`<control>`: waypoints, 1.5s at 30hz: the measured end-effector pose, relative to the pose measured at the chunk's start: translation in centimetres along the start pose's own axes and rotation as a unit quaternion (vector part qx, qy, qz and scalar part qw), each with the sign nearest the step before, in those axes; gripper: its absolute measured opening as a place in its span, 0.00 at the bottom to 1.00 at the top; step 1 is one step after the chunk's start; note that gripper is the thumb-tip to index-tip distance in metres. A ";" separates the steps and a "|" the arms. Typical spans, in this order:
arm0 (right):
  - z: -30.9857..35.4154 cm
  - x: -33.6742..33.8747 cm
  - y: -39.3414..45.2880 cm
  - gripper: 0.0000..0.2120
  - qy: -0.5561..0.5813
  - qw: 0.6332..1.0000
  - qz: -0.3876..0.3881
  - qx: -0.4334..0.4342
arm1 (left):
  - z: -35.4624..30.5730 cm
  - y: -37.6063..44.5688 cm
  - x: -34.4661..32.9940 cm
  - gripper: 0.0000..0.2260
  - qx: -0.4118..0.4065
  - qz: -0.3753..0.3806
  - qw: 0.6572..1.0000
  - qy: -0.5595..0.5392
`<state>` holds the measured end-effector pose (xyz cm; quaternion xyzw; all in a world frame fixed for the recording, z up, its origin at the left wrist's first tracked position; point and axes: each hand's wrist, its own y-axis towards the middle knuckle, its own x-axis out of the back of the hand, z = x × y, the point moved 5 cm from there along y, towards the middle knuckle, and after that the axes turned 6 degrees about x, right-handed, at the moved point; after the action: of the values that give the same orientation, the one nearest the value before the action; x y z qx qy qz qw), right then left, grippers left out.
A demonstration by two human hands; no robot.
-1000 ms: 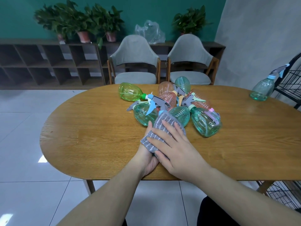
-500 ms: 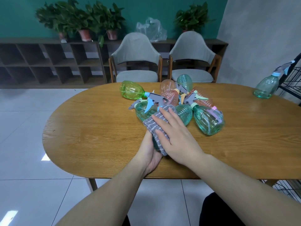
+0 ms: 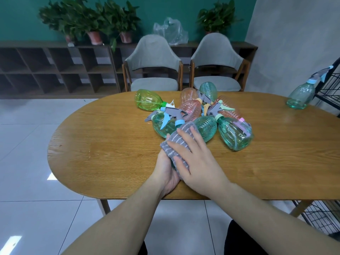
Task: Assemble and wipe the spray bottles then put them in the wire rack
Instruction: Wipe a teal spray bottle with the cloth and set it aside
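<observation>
My left hand (image 3: 168,173) sits at the near middle of the counter (image 3: 103,144), cupped under a teal bottle (image 3: 206,128) and gripping its lower end, though the cloth hides most of that hold. The bottle lies on its side, long axis running from my hands up and to the right, into the pile (image 3: 195,115) of bottles and trigger heads just beyond. Over it lies a grey striped cloth (image 3: 176,146), and my right hand (image 3: 195,162) rests flat on the cloth, fingers straight, pressing it to the bottle. I judge this is the wiping step, with strokes due along that axis. Far right, one assembled bottle (image 3: 301,94) stands upright near the counter's edge, just beside the wire rack (image 3: 329,85). My right hand is nearer the rack.
</observation>
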<state>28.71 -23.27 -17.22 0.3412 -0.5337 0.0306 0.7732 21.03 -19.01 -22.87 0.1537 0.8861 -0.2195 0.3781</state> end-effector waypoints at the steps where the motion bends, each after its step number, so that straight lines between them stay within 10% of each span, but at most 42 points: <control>1: 0.0 -0.1 -0.4 0.20 -0.005 1.000 -0.002 0.024 | 0.1 -0.1 -0.1 0.25 0.009 0.003 1.000 0.005; 9: -0.3 0.1 -3.3 0.16 0.017 0.986 -0.078 0.148 | 0.0 -0.9 -0.4 0.32 0.052 0.038 0.997 0.042; 28: -1.9 2.4 3.4 0.21 0.192 0.963 -0.035 -0.188 | -0.2 -0.9 -0.9 0.21 0.016 0.030 0.999 0.021; 45: 1.0 0.3 -0.8 0.16 0.005 0.989 -0.031 0.147 | -0.1 -0.8 0.1 0.28 0.015 0.022 1.000 -0.016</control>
<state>28.41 -24.53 -17.16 0.4674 -0.5085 0.0860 0.7180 20.54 -19.62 -22.64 0.1751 0.8733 -0.2265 0.3943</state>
